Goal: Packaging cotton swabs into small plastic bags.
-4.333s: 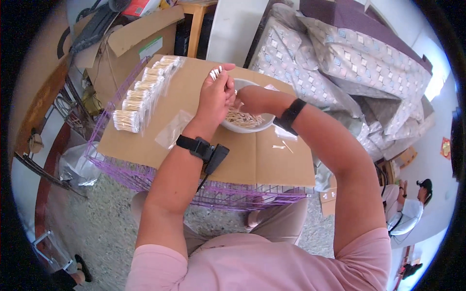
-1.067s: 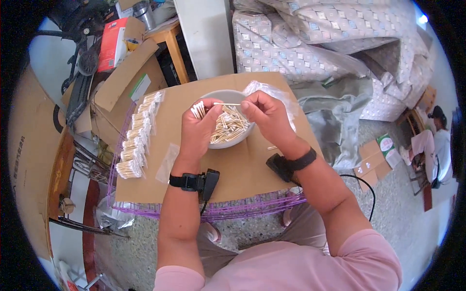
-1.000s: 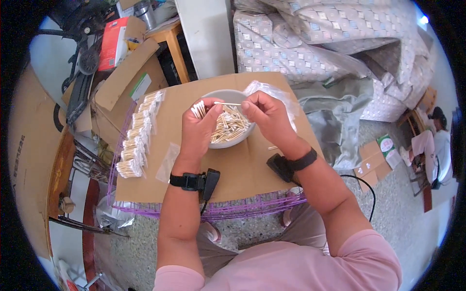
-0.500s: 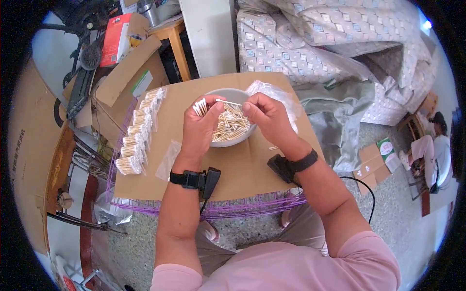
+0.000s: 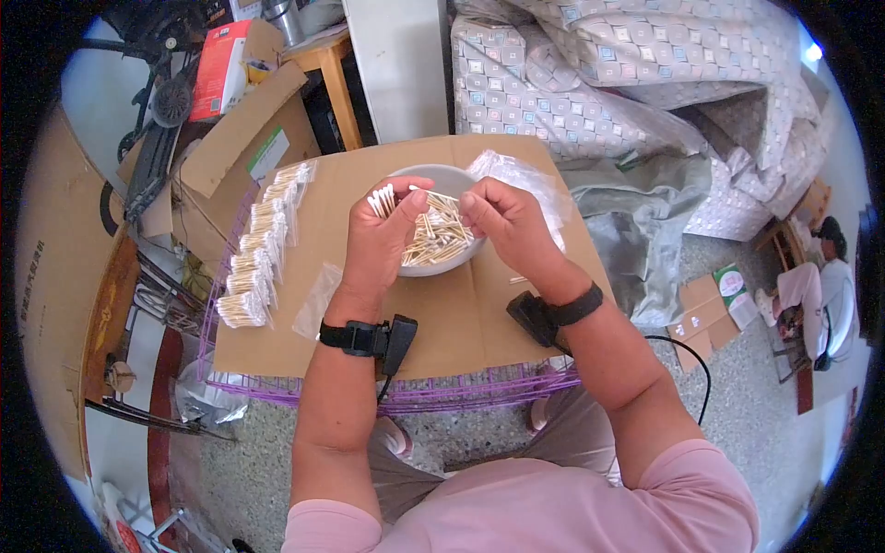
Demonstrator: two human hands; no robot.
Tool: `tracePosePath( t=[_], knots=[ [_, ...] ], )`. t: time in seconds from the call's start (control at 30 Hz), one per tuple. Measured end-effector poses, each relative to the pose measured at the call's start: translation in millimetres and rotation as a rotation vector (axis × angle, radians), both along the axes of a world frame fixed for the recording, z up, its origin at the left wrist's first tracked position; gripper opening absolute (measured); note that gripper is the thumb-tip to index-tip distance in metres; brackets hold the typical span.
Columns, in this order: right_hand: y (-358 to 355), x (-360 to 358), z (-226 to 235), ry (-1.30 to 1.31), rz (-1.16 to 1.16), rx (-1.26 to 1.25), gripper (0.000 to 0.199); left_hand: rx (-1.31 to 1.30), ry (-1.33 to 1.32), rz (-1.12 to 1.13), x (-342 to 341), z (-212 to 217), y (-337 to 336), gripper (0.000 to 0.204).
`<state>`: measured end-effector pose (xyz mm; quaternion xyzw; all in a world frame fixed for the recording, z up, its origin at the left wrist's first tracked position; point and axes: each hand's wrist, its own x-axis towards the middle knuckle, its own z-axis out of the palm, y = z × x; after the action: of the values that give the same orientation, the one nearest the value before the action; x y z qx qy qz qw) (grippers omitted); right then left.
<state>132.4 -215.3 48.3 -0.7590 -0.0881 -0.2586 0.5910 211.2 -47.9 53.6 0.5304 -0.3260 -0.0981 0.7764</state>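
A small bunch of cotton swabs [image 5: 381,200] is gripped in my left hand [image 5: 381,238], their white tips fanned out past the fingers. Between my two hands a single cotton swab [image 5: 437,194] spans the gap; my right hand [image 5: 502,214] pinches one end of it, and its other end lies by my left thumb. Below both hands stands a grey bowl [image 5: 430,270] heaped with loose cotton swabs [image 5: 441,235]. Left of my hands, a row of filled clear bags of cotton swabs [image 5: 263,241] runs along the table edge.
Cardboard [image 5: 452,341] covers the table, which has a purple wire rim [image 5: 433,396]. An empty clear bag [image 5: 319,300] lies by my left wrist, and more clear bags [image 5: 525,175] lie behind my right hand. A person [image 5: 820,286] sits far right. Cardboard boxes [image 5: 230,157] stand at left.
Both hands stay almost in place over the bowl, still holding the cotton swabs. Only a slight shift of the view shows.
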Motion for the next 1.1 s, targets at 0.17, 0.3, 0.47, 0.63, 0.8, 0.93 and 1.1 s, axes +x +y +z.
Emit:
tracePosePath(
  t=[0.17,0.3,0.47,0.63,0.8,0.93,1.1],
  knots=[
    [-0.2,-0.3,-1.1,0.005,-0.008,-0.015,0.024,-0.002,0.010,-0.011,-0.4,-1.1,0.3,0.021],
    [0.3,0.3,-1.5,0.000,-0.016,-0.031,0.024,-0.014,0.015,-0.005,0.7,-0.8,1.0,0.019],
    [0.2,1.7,-2.1,-0.034,-0.010,0.062,0.013,-0.002,0.013,0.015,0.3,0.2,0.6,0.017],
    [1.9,1.5,-0.9,-0.042,0.016,0.116,0.007,-0.007,0.028,0.069,1.5,-1.9,-2.2,0.017],
    [1.0,1.4,-1.0,-0.056,0.016,0.100,0.007,0.001,0.004,0.077,1.4,-1.8,-3.0,0.017],
    [2.2,0.5,-0.7,-0.042,0.000,0.073,0.008,0.005,0.003,0.067,2.3,-2.4,-0.8,0.017],
    [-1.2,2.5,-4.0,-0.020,-0.036,0.032,0.010,0.017,-0.005,0.080,-0.3,0.1,-3.0,0.017]
  ],
)
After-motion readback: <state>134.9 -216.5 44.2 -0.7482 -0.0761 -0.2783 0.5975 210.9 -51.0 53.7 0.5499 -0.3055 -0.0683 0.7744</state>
